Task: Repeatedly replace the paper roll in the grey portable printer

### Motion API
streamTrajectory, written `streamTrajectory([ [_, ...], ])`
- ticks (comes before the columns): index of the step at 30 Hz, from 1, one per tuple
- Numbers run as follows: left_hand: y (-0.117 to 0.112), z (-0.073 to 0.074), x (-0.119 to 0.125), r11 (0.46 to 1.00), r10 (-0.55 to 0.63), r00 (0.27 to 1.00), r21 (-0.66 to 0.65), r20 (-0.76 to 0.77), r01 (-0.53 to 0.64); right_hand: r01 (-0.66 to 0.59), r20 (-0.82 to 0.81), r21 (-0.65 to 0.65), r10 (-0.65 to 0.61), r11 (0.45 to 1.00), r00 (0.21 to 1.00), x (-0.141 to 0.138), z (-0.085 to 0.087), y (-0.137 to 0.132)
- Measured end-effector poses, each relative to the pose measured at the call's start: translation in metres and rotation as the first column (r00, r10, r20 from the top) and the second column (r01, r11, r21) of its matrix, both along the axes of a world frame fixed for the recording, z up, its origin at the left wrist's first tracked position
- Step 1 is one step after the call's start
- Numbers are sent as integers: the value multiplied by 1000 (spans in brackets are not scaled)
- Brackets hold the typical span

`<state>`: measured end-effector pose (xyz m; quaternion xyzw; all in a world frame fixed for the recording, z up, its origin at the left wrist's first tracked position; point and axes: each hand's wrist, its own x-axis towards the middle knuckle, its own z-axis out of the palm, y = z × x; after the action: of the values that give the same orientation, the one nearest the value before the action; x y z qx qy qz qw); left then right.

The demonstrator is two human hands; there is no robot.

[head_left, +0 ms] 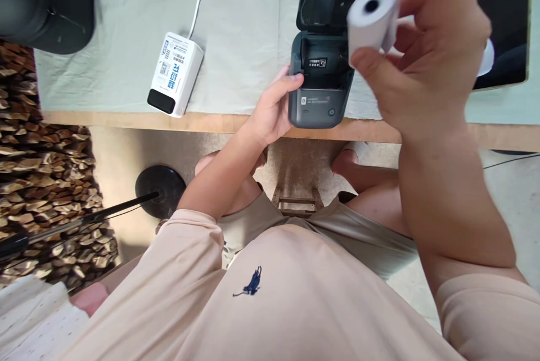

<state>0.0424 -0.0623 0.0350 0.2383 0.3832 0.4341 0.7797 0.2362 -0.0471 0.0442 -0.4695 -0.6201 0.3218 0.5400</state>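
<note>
My left hand (276,101) is closed round the left side of a dark grey label printer (317,109), its thumb on the rim of the paper bay. The printer's lid (324,4) stands raised at the far side, and a printed sticker shows inside the bay. In the fingers of my right hand (426,57) is a white paper roll (366,26), lifted above the printer's right edge. The dark hole of its core faces up towards me. Part of the roll is covered by my fingers.
A white power bank (175,75) with a short cable (198,1) lies left on the covered table (244,18). A black-screened tablet (504,26) lies at the right, a white round piece (487,58) beside it. A black bag-like object (46,1) is at the far left.
</note>
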Motion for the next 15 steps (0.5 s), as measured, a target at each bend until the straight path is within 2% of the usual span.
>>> streamTrajectory([
  [2,0,-1,0,1000,-4,1000,9,-31,4,27,266,143,-64,989,962,0,9,-9],
  [4,-1,-2,0,1000,-11,999,7,-45,11,8,467,223,-114,975,877,2,15,-13],
  [8,-3,1,0,1000,-18,998,-24,-63,16,0,682,114,-78,994,727,3,22,-13],
  [11,-5,4,0,999,-39,996,4,-78,40,20,745,-35,12,999,667,-1,25,-11],
  [15,-6,4,-1,997,-43,998,59,-41,45,50,804,-67,24,997,594,-9,26,-12],
])
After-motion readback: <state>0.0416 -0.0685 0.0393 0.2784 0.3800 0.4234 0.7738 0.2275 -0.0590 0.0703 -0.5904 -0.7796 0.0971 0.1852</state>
